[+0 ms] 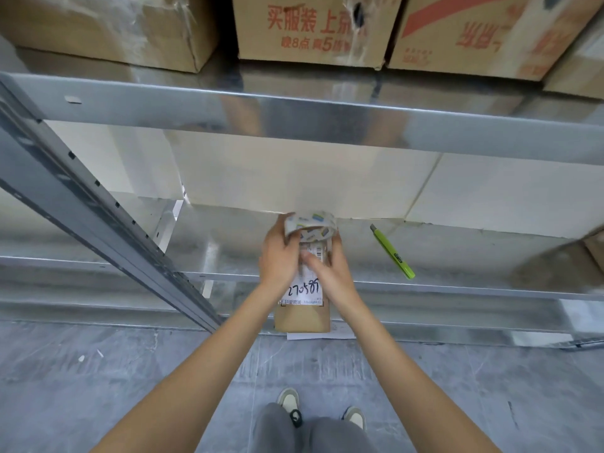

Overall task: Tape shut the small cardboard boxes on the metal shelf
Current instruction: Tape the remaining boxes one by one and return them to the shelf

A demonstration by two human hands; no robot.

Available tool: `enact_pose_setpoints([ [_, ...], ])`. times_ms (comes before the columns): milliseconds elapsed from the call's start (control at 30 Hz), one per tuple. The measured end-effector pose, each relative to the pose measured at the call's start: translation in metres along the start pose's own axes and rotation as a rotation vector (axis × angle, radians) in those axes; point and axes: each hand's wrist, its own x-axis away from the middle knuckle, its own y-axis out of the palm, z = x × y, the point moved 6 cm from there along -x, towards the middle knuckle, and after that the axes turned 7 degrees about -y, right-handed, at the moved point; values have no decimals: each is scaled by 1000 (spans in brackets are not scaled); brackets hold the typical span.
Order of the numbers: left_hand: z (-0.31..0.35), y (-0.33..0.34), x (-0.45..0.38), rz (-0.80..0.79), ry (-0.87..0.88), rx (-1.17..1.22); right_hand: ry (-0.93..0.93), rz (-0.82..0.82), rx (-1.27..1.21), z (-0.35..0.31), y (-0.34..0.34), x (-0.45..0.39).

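Nearest, a small brown cardboard box (302,317) with a white handwritten label hangs over the front edge of the shiny metal shelf (457,291). On its far end, the right hand (330,268) presses with curled fingers at 1 o'clock, while the left hand (277,256) at 11 o'clock grips a printed white tape roll (310,225). A lime-green utility knife (392,251) lies at 2 o'clock; pale cartons (294,178) stand behind.

The small brown cardboard box (302,317) lies on the metal shelf (457,256), its white label with handwritten digits facing up. A printed tape roll (310,225) is above its far end.
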Motion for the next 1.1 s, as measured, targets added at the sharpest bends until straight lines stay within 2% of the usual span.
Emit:
enact_pose_setpoints([
  [67,-2,15,1,-21,5,-109,-61,48,65,-1,-6,-4],
  [233,6,20,-8,-42,-3,-138,-66,60,77,-2,-11,-14],
  [433,5,-36,-34,90,19,-215,-44,-1,112,-1,-9,-16],
  [567,-14,-73,-42,64,-29,-208,-42,-4,90,-1,-9,-16],
  [700,-25,-72,-42,65,-43,-202,-28,-18,110,0,-9,-16],
  [767,-30,-66,-41,90,-86,-162,-43,-63,349,1,-9,-17],
  [833,-34,-61,-41,101,-105,-167,-67,-99,826,3,-12,-18],
  [900,-38,-60,-41,117,-86,-230,-106,-83,1105,-1,-12,-18],
  [967,-44,-58,-40,130,-72,-265,-106,-81,1205,-6,-1,-18],
  [1100,-49,-55,-41,151,-70,-266,-114,-127,1255,-10,35,-17],
])
